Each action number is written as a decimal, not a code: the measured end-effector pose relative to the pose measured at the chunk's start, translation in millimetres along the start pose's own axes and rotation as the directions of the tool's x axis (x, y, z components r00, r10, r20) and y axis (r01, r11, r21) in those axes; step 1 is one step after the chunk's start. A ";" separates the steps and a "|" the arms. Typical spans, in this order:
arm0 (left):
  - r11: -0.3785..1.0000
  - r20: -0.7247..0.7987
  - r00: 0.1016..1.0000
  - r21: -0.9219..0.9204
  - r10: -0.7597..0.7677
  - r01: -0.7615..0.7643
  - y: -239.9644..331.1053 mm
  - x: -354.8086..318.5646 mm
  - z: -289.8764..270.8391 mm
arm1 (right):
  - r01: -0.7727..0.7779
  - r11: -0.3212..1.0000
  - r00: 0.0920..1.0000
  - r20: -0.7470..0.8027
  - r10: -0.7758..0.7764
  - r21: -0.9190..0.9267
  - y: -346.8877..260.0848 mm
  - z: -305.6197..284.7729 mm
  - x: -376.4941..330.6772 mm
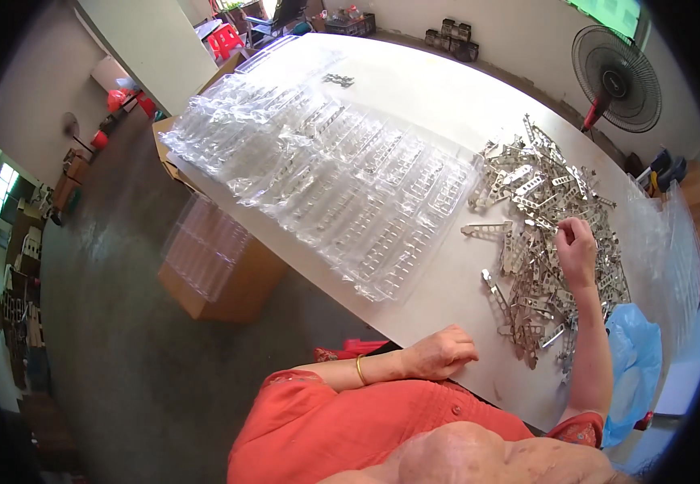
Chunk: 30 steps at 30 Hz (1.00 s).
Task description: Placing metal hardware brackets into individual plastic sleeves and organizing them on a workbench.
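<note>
My right hand (577, 250) reaches into a heap of flat metal brackets (543, 226) on the right of the white table (422, 105), its fingertips pinched on one bracket at the heap's middle. My left hand (443, 353) rests curled on the table's near edge, holding nothing, with a gold bangle on the wrist. Clear plastic blister trays (326, 177) filled with brackets lie spread across the table's left half. One bracket (485, 231) lies loose between trays and heap.
A cardboard box (221, 282) with empty clear trays on it stands on the floor left of the table. A blue plastic bag (634, 363) hangs at the table's right. A pedestal fan (616, 77) stands far right. More clear trays (681, 250) line the right edge.
</note>
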<state>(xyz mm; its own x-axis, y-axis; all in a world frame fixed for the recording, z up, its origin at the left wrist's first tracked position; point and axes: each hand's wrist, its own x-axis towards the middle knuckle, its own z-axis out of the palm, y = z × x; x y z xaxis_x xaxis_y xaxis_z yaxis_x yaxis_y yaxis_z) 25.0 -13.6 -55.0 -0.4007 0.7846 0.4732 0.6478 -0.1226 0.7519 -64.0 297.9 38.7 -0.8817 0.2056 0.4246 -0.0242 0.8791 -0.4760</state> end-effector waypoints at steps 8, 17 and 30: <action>0.999 -0.035 0.999 -0.014 -0.033 0.033 1.9 -0.8 5.3 | 0.178 0.984 0.980 -0.087 -0.177 0.003 -64.6 -35.8 -61.9; 0.616 -0.059 0.883 -0.738 -0.465 0.275 -20.8 35.4 -7.6 | -0.161 0.703 0.969 -0.023 0.245 0.693 -85.5 -46.7 -120.9; 0.544 0.014 0.860 -0.769 -0.510 0.335 -20.4 85.6 -21.5 | -0.393 -0.146 0.741 0.406 0.534 0.908 -22.4 -18.8 -145.0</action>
<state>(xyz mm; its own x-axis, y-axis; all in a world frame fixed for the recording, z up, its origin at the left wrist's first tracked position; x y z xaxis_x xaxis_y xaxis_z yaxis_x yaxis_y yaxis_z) -36.5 43.0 -19.9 -0.6659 0.7458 0.0175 -0.2800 -0.2716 0.9208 73.3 256.4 2.3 -0.8578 0.4475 -0.2528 -0.0781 -0.5996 -0.7964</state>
